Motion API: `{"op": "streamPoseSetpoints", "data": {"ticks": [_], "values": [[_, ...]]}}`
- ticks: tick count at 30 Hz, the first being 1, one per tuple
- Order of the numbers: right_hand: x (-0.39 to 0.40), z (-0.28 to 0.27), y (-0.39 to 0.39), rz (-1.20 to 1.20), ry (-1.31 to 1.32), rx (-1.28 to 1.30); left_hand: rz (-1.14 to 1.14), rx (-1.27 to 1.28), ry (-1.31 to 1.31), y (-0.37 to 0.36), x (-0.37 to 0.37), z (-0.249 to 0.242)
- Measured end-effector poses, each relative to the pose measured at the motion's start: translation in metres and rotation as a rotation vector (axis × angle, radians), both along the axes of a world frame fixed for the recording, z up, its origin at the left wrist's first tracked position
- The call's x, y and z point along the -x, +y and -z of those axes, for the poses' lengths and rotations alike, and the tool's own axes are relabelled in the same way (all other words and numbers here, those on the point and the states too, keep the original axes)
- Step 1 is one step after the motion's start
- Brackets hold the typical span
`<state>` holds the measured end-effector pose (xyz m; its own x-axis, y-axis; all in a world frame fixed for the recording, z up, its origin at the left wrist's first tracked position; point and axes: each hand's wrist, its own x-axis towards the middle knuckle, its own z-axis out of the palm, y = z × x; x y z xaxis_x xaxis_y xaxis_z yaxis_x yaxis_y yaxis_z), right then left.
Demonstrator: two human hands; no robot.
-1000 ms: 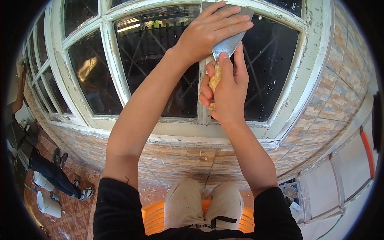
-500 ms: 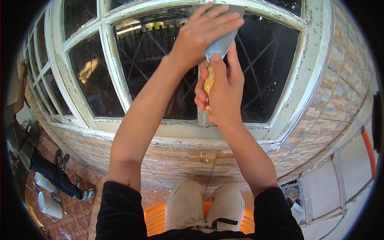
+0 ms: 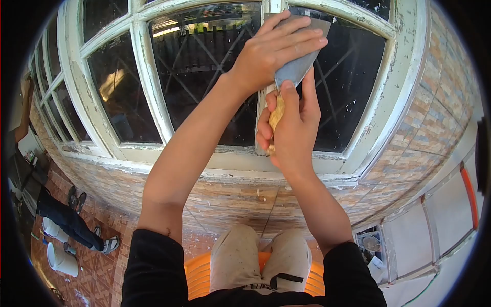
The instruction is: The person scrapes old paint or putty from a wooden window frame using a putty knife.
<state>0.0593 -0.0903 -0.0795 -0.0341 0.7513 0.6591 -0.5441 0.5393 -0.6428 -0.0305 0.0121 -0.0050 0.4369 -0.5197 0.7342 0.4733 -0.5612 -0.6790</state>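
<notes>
The scraper (image 3: pixel 290 72) lies over the window frame's upright bar (image 3: pixel 276 5), its blade (image 3: pixel 300 64) jutting rightward past it; the right hand (image 3: pixel 295 123) wraps the handle (image 3: pixel 277 113), the left hand (image 3: pixel 266 55) rests spread flat on the blade.

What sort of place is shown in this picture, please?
Probably the outside of a house, perhaps a porch: there is a white wooden window frame with flaking paint, a beige-brown stone-look tile wall, and a patterned reddish-brown tiled floor.
</notes>
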Motion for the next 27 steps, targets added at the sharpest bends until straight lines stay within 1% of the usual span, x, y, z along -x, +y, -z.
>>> {"op": "streamPoseSetpoints", "data": {"ticks": [3,4,5,7,9,11,13,15,17,18,21,25,26,27], "values": [[0.000,-0.023,0.004,0.022,-0.021,-0.003,0.049,-0.006,-0.024,0.002,0.001,-0.025],[0.000,-0.022,0.004,0.023,-0.024,-0.001,0.036,-0.016,-0.015,0.001,0.002,-0.026],[0.000,-0.020,0.004,0.026,-0.027,-0.008,0.034,-0.012,-0.017,0.000,0.001,-0.022],[0.000,-0.012,-0.003,0.030,-0.028,-0.006,0.146,0.108,-0.017,-0.005,-0.002,-0.009],[0.000,-0.009,-0.011,0.001,-0.025,0.001,0.160,0.089,-0.025,-0.003,-0.001,-0.015],[0.002,-0.025,-0.009,-0.031,-0.026,-0.015,0.177,0.077,-0.041,-0.002,-0.002,-0.019],[0.005,-0.032,-0.012,-0.056,-0.027,-0.022,0.255,0.130,-0.160,-0.012,-0.006,-0.025],[0.009,-0.028,-0.018,-0.109,0.049,-0.019,0.285,0.153,-0.178,-0.014,-0.009,-0.016],[0.004,-0.027,-0.020,-0.113,0.032,-0.017,0.342,0.143,-0.177,-0.009,-0.010,-0.012],[0.004,-0.028,-0.020,-0.118,0.019,-0.008,0.466,0.141,-0.140,-0.006,-0.009,-0.013],[0.011,-0.040,-0.020,-0.074,0.025,-0.008,0.465,0.107,-0.171,0.004,-0.009,-0.024],[0.015,-0.029,-0.026,-0.061,0.008,0.022,0.487,0.175,-0.219,0.005,-0.014,-0.003],[0.013,-0.030,-0.024,-0.068,-0.005,0.020,0.588,0.170,-0.175,0.009,-0.012,-0.007],[0.013,-0.032,-0.022,-0.074,-0.020,0.018,0.585,0.167,-0.185,0.008,-0.009,-0.011]]}}
